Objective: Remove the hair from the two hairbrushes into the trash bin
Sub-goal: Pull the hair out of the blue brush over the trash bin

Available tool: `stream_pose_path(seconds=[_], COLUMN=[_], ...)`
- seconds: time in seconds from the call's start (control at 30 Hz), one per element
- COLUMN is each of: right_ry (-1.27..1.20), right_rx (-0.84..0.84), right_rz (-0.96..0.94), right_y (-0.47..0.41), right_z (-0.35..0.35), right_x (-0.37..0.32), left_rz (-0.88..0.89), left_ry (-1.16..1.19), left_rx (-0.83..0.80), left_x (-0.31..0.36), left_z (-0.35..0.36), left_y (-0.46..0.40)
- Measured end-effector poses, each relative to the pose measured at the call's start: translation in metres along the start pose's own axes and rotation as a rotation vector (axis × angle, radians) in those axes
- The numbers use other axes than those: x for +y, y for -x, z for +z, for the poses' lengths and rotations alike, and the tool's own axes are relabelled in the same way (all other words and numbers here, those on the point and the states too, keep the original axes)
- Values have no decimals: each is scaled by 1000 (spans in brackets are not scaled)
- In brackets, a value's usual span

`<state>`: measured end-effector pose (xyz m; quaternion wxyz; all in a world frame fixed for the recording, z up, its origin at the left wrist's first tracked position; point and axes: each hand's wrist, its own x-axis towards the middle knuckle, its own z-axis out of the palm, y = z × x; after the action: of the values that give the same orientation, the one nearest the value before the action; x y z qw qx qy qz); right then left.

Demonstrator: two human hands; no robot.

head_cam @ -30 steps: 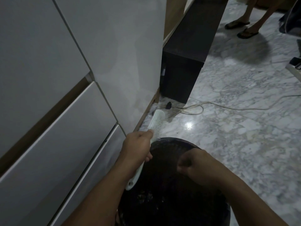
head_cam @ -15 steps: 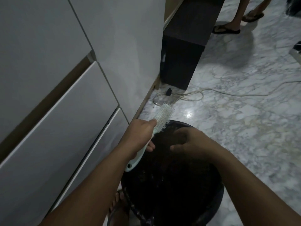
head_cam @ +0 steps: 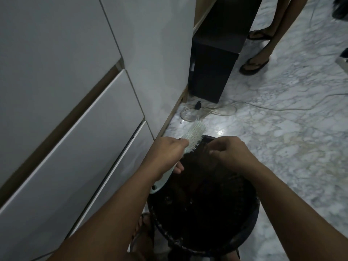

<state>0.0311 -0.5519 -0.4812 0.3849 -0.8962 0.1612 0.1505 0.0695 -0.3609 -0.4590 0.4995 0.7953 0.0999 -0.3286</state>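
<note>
My left hand point(head_cam: 165, 153) grips a pale green hairbrush point(head_cam: 194, 134) by its handle, bristles facing right, held over the far rim of a black trash bin point(head_cam: 244, 238). The handle's end sticks out below my wrist. My right hand point(head_cam: 231, 153) hovers over the bin just right of the bristles, its fingertips pinched together. It is too dark to tell whether hair sits between them. The bin's inside is dark, with rubbish faintly visible. A second hairbrush is not in sight.
White cabinet drawers point(head_cam: 75, 129) run along the left. A dark box-shaped cabinet point(head_cam: 212, 68) stands behind the bin, with a coiled cable and plug point(head_cam: 207, 110) on the marble floor. Another person's sandalled feet point(head_cam: 254, 63) stand at the top right. My own sandalled foot point(head_cam: 143, 228) is beside the bin.
The brush's bristles have turned to face right, toward my right hand. My right hand has risen from inside the bin to beside the bristles. The view has tilted down over the bin.
</note>
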Motion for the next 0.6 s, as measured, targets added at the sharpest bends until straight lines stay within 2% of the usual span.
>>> stream_pose_path(seconds=[0.2, 0.4, 0.5, 0.6], right_ry=[-188, -441, -385, -353], right_rx=[189, 131, 137, 231], right_rz=[-62, -69, -119, -114], right_y=[23, 54, 68, 80], right_z=[6, -2, -9, -17], right_x=[-24, -62, -73, -81], left_rz=[37, 107, 144, 164], left_ry=[-8, -16, -33, -70], left_rx=[-70, -69, -66, -80], left_x=[-4, -1, 6, 11], left_z=[1, -9, -12, -16], left_y=[32, 59, 78, 98])
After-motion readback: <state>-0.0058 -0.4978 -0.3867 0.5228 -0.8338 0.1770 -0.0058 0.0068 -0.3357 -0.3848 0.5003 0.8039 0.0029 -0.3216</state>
